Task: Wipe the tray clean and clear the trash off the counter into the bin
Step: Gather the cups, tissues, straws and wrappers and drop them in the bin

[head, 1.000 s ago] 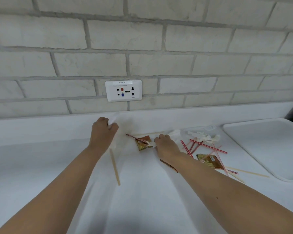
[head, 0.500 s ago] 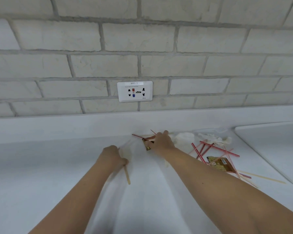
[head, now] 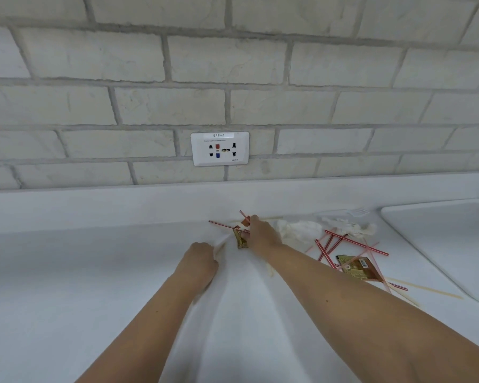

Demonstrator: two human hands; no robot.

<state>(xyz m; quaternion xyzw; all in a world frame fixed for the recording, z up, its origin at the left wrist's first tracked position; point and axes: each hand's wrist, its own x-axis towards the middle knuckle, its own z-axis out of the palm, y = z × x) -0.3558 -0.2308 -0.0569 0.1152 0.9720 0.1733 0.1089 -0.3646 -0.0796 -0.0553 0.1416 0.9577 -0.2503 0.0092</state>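
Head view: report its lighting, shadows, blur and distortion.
Head view: soft, even light, no glare; faint shadows under the forearms; the wall socket label reads sharp, while the left hand, gripping the white bag, and the right hand, pinching a sauce packet, look slightly soft; the head view's wide-angle bend curves the brick wall mortar lines.

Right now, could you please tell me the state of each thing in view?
left hand: curled, apparently gripping a wooden stirrer.
right hand: gripping a brown sachet and striped straws.
second sachet: lying on the counter among straws.
loose straws: scattered, crossing each other.
crumpled tissue: lying loose beside the right hand.
tray: flat on the counter, untouched.
wall socket: nothing plugged in.
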